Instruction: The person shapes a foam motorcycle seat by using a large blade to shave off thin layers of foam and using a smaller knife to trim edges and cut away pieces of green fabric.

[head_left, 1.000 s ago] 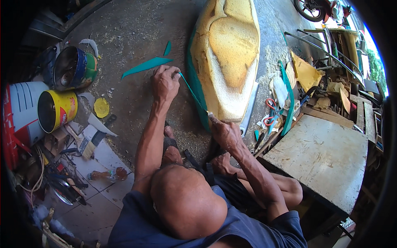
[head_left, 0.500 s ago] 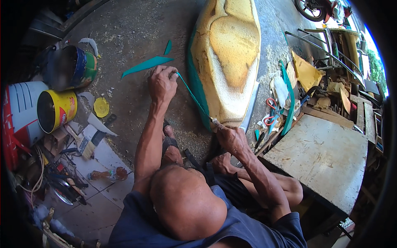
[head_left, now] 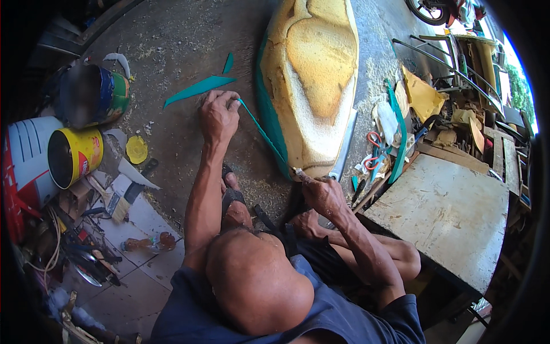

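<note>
A long yellow foam seat pad, shaped like a motorcycle seat, lies in front of me with its narrow end toward me. A teal sheet covers its left side. My left hand pinches the upper end of a thin teal strip, pulled taut and slanting down to the pad's near left corner. At that corner my right hand is closed, its fingertips against the pad's edge. What those fingers hold, if anything, is hidden. Two loose teal pieces, a long pointed scrap and a small scrap, lie beyond my left hand.
Left stand a yellow bucket, a white bucket and a brush. At right are red-handled scissors, a long teal strip piece, a worn metal-topped table and scrap wood. Foam crumbs dot the floor.
The whole view has shifted slightly. Both hands keep nearly the same places, and the teal strip stays stretched between my left hand and the pad's near corner.
</note>
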A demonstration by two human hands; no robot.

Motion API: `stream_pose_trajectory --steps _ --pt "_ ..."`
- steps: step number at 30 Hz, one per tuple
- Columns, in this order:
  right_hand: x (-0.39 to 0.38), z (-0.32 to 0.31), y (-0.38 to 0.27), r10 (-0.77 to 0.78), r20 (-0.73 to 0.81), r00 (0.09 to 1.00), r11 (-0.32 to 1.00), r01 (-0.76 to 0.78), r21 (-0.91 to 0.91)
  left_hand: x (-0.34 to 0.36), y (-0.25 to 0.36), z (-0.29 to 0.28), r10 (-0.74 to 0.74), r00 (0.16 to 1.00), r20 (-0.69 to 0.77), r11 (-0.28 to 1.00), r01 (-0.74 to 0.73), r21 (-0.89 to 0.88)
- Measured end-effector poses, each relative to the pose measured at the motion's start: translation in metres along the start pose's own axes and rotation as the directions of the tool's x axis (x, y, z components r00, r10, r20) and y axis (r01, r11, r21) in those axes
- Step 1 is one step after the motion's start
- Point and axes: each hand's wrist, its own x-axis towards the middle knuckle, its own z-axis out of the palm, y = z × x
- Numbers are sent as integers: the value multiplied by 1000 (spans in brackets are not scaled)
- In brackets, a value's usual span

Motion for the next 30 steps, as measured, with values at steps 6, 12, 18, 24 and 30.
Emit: stream_pose_trajectory --steps 6,12,18,24,30 --pt "2 0 2 6 265 964 995 20 -94 -2 -9 -13 16 999 -29 998 -15 53" --pt "2 5 -4 -115 -28 993 983 117 138 1 -3 -15 66 997 -45 997 -63 53" --pt "6 7 -2 -96 121 988 995 99 -19 -2 2 -17 55 998 -16 997 -54 56" --pt "-7 -13 -10 -16 153 988 998 7 58 -4 0 -18 47 998 -31 999 -47 15" --pt "-18 -22 -21 -43 191 981 999 45 -8 -6 2 -21 28 999 -33 998 -26 61"
